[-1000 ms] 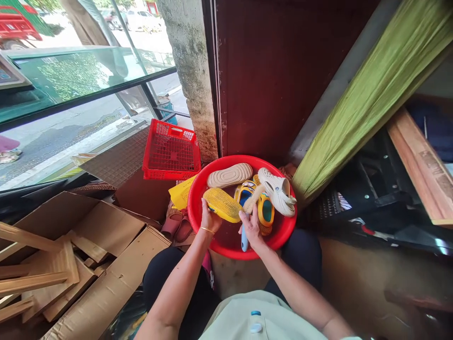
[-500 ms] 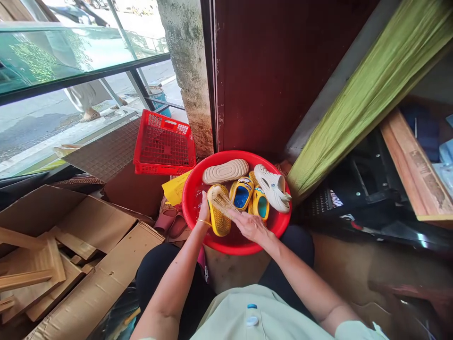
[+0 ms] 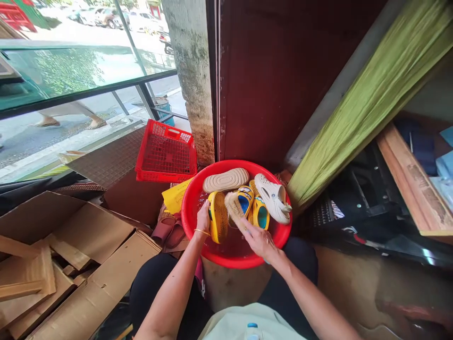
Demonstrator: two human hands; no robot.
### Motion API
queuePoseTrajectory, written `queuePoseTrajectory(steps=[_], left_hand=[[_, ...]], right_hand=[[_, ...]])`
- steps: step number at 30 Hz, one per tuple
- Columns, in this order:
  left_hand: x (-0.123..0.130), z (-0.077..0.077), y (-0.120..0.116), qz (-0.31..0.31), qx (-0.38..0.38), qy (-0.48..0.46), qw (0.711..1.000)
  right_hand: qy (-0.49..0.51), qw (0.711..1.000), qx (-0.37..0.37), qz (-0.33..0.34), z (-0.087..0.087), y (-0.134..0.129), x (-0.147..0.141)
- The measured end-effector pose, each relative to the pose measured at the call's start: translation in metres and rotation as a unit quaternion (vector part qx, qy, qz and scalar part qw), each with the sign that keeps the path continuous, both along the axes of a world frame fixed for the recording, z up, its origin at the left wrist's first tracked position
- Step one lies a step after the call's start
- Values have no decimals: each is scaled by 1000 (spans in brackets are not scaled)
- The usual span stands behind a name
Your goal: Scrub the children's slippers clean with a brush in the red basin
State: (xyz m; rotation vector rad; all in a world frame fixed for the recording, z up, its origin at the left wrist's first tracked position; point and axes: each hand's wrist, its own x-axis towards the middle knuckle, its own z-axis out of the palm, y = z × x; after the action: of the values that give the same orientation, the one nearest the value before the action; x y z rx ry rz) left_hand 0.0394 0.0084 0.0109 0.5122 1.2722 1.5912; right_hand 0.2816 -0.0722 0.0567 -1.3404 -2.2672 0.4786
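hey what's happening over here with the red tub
A person sits over a red basin of wet footwear. The left hand holds a yellow slipper on edge with its sole showing, and the right hand holds a scrubbing brush beside it. A beige slipper, a white clog and two small yellow sandals lie in the basin.

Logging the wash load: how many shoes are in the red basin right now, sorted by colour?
Yellow: 3 (one held on edge by the left hand, two with blue insoles)
Beige, sole up: 1
White clog: 1
Total: 5 shoes in the red basin. The right hand holds a brush, not counted.
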Motion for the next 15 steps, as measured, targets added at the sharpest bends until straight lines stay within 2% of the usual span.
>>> queuePoseTrajectory(steps=[5, 8, 11, 13, 15], left_hand=[[3, 0, -5, -18, -11, 22, 1000], [5, 1, -9, -26, -35, 16, 999], [5, 6, -11, -41, -75, -12, 996], [5, 8, -12, -38, -88, -5, 995], [6, 9, -12, -20, -69, 25, 997]], right_hand=[[50, 986, 157, -36, 36, 25, 10], [42, 975, 209, -59, 49, 31, 14], [24, 983, 179, -34, 45, 26, 7], [1, 992, 124, 0, 33, 21, -4], [-25, 998, 60, 19, 20, 19, -17]])
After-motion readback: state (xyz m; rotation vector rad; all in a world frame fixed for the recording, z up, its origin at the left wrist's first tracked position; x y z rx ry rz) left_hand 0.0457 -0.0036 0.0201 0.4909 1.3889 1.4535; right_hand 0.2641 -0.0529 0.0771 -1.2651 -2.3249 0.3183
